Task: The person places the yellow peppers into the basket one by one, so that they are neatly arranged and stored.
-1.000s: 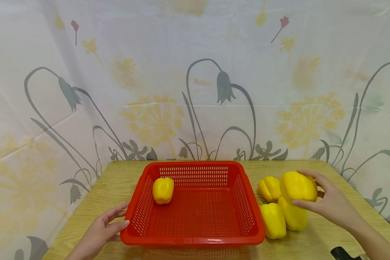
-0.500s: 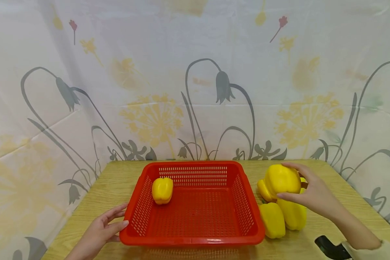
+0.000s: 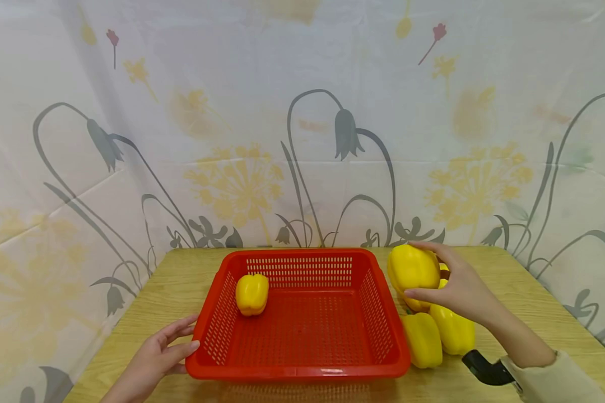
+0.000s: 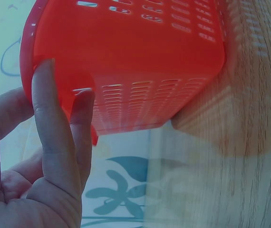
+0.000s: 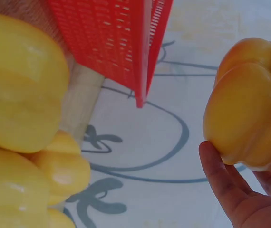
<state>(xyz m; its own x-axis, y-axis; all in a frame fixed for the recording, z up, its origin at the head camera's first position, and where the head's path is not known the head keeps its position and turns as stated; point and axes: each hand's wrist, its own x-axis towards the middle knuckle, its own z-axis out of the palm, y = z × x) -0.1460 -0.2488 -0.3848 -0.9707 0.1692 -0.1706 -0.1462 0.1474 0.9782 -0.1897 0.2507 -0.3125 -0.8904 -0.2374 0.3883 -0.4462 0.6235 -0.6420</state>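
A red plastic basket [image 3: 299,372] with slotted walls stands on the table, one yellow bell pepper [image 3: 252,295] inside at its left. My left hand [image 3: 156,355] holds the basket's left rim; in the left wrist view its fingertips lie under the lip against the outer wall [image 4: 140,52]. In the air past the basket's right side, my right hand [image 3: 459,280] grips another yellow bell pepper [image 5: 247,104] between thumb and fingers. Below that hand, several more yellow bell peppers [image 3: 423,341] sit bunched beside the basket, partly hidden by the hand and the held pepper.
A wood-grain table [image 3: 514,296] carries everything. A black curved object [image 3: 486,369] shows by the right sleeve [image 3: 552,380]. Behind the table hangs a pale cloth [image 3: 302,190] with printed flowers.
My right hand has carried the held bell pepper leftward and slightly up, from over the right of the pile towards the basket's right rim. The left hand stays at the left rim.
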